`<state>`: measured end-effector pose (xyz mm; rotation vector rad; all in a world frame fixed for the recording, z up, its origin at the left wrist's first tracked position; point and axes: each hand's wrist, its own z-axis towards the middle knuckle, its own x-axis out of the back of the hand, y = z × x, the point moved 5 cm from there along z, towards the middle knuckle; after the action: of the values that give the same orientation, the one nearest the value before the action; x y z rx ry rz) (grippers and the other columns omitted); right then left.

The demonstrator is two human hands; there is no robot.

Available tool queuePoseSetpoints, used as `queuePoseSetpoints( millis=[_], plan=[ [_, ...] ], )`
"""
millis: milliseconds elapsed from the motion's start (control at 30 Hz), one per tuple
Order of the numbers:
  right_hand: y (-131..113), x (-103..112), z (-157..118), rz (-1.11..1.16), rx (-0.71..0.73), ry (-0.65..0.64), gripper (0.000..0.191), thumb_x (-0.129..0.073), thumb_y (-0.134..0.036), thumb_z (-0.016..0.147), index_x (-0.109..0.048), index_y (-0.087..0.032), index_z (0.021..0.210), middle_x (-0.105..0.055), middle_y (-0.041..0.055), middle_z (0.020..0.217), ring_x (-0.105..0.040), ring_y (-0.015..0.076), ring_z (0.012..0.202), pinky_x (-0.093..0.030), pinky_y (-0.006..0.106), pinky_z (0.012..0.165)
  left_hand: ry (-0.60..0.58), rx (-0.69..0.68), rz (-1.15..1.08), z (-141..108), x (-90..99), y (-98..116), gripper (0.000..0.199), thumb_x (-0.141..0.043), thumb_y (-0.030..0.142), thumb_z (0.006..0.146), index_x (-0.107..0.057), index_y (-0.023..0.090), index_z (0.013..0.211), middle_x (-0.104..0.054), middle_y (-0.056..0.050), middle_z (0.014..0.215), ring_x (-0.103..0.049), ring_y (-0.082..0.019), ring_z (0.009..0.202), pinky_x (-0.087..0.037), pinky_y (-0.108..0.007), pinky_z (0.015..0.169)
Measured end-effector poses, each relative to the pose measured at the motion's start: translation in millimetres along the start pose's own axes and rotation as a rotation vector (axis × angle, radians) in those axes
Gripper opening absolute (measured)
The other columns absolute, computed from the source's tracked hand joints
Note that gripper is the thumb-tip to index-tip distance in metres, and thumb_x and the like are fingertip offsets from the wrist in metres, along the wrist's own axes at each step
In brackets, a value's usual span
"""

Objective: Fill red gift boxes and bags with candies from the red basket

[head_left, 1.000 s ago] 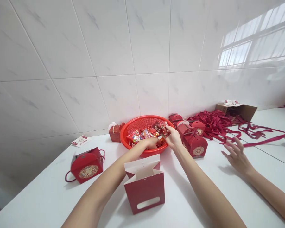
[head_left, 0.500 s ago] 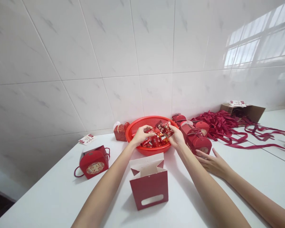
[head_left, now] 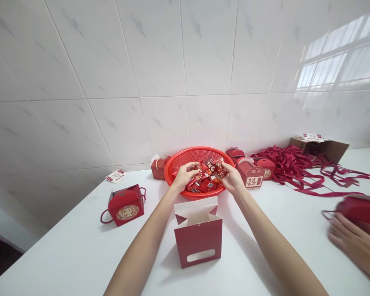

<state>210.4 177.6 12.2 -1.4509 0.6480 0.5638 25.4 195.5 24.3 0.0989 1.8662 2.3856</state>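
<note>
A red plastic basket (head_left: 188, 155) holds several red-wrapped candies (head_left: 208, 185). Over its right side, my right hand (head_left: 233, 179) is closed around a few wrapped candies (head_left: 217, 166) with dark red printed wrappers. My left hand (head_left: 186, 177) is over the basket's left side, thumb and fingers curled together on a red wrapped candy (head_left: 200, 171), partly hidden by the fingers. Between my forearms stands a red paper gift box (head_left: 198, 242), its top open and an oblong window in its front.
A red box with cord handles (head_left: 126, 207) sits left, near a printed card (head_left: 115, 176). Several small red boxes (head_left: 250, 174) stand right of the basket, beside piled red ribbons (head_left: 285, 166) and a cardboard box (head_left: 336, 150). At far right, another person's hand (head_left: 354, 238) holds a red box (head_left: 362, 213).
The other person's hand has moved right, taking a red box from beside the basket. My hands stay over the basket with little change. The view has shifted slightly.
</note>
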Motion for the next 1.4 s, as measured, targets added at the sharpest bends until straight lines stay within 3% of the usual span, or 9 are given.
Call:
queuePoseSetpoints(
  millis=[100, 200, 367, 633, 800, 1000, 1233, 1300, 1400],
  plan=[
    [-0.5, -0.9, -1.1, 0.015, -0.01, -0.003, 0.008, -0.072, -0.014, 0.079, -0.071, -0.02, 0.072, -0.078, 0.0031, 0.08, -0.073, 0.0203, 0.078, -0.059, 0.034, 0.074, 0.014, -0.04, 0.028, -1.9, 2.6, 2.6, 0.045, -0.081, 0.017, 0.062, -0.07, 0.016, 0.105, -0.072, -0.007, 0.101, -0.067, -0.021, 0.098, -0.056, -0.034, 0.087],
    [0.5, -1.8, 0.2, 0.022, -0.02, 0.002, 0.012, -0.069, -0.013, 0.081, -0.07, -0.019, 0.071, -0.077, 0.0028, 0.077, -0.072, 0.0185, 0.074, -0.059, 0.033, 0.073, 0.022, -0.02, -0.005, -3.8, 4.8, 1.1, 0.057, -0.083, 0.019, 0.062, -0.063, 0.016, 0.115, -0.069, -0.003, 0.09, -0.069, -0.019, 0.085, -0.058, -0.034, 0.078],
    [1.6, -1.0, 2.1, -0.018, -0.025, -0.054, 0.008, -0.075, -0.016, 0.077, -0.069, -0.019, 0.073, -0.077, 0.0028, 0.08, -0.072, 0.0203, 0.077, -0.059, 0.034, 0.07, 0.011, -0.043, -0.071, -5.9, 5.1, 1.4, 0.064, -0.088, 0.027, 0.058, -0.06, 0.017, 0.115, -0.065, 0.001, 0.081, -0.069, -0.018, 0.077, -0.059, -0.033, 0.071],
    [7.1, -9.7, -4.7, -0.157, 0.035, -0.087, 0.023, -0.089, -0.02, 0.059, -0.071, -0.017, 0.073, -0.074, 0.0026, 0.067, -0.068, 0.0171, 0.062, -0.055, 0.028, 0.06, 0.015, -0.105, -0.012, -8.8, 2.5, 7.0, 0.039, -0.083, 0.018, 0.056, -0.067, 0.016, 0.091, -0.073, -0.006, 0.098, -0.069, -0.022, 0.099, -0.057, -0.033, 0.084],
    [10.7, -11.6, -6.4, -0.198, 0.028, -0.08, 0.022, -0.088, -0.022, 0.061, -0.071, -0.017, 0.074, -0.073, 0.0023, 0.064, -0.066, 0.0164, 0.058, -0.053, 0.026, 0.057, -0.001, -0.099, 0.013, -10.1, 2.6, 5.1, 0.035, -0.082, 0.022, 0.061, -0.067, 0.016, 0.092, -0.074, -0.007, 0.105, -0.069, -0.024, 0.102, -0.055, -0.037, 0.091],
    [7.3, -5.7, -1.5, -0.134, 0.016, -0.061, 0.015, -0.083, -0.016, 0.066, -0.07, -0.019, 0.073, -0.072, 0.0004, 0.068, -0.066, 0.0154, 0.06, -0.054, 0.026, 0.053, 0.019, -0.131, 0.017, -10.8, 0.9, 7.3, 0.035, -0.083, 0.032, 0.061, -0.068, 0.016, 0.088, -0.074, -0.007, 0.095, -0.069, -0.023, 0.096, -0.053, -0.039, 0.092],
    [-7.0, -24.1, -12.8, -0.132, 0.023, -0.131, 0.026, -0.089, -0.025, 0.056, -0.069, -0.019, 0.071, -0.07, -0.0016, 0.066, -0.063, 0.0148, 0.059, -0.054, 0.026, 0.054, 0.023, -0.126, 0.0, -20.4, 6.0, 29.8, 0.044, -0.08, 0.035, 0.064, -0.069, 0.017, 0.103, -0.072, -0.008, 0.108, -0.068, -0.022, 0.098, -0.055, -0.035, 0.088],
    [-16.9, -34.1, -23.4, -0.189, 0.048, -0.184, 0.03, -0.091, -0.029, 0.054, -0.07, -0.019, 0.072, -0.067, -0.003, 0.063, -0.059, 0.0124, 0.055, -0.048, 0.024, 0.05, 0.025, -0.127, -0.018, -29.0, 8.4, 41.1, 0.05, -0.084, 0.033, 0.061, -0.065, 0.018, 0.105, -0.071, -0.005, 0.103, -0.068, -0.019, 0.091, -0.056, -0.032, 0.084],
    [-34.2, -51.2, -44.2, -0.328, 0.094, -0.308, 0.028, -0.089, -0.035, 0.061, -0.071, -0.019, 0.076, -0.065, -0.0038, 0.064, -0.056, 0.0106, 0.055, -0.044, 0.023, 0.052, -0.009, -0.155, -0.007, -47.1, 9.1, 62.6, 0.043, -0.087, 0.034, 0.059, -0.062, 0.018, 0.09, -0.068, 0.0, 0.088, -0.067, -0.014, 0.077, -0.056, -0.027, 0.074]
  ],
)
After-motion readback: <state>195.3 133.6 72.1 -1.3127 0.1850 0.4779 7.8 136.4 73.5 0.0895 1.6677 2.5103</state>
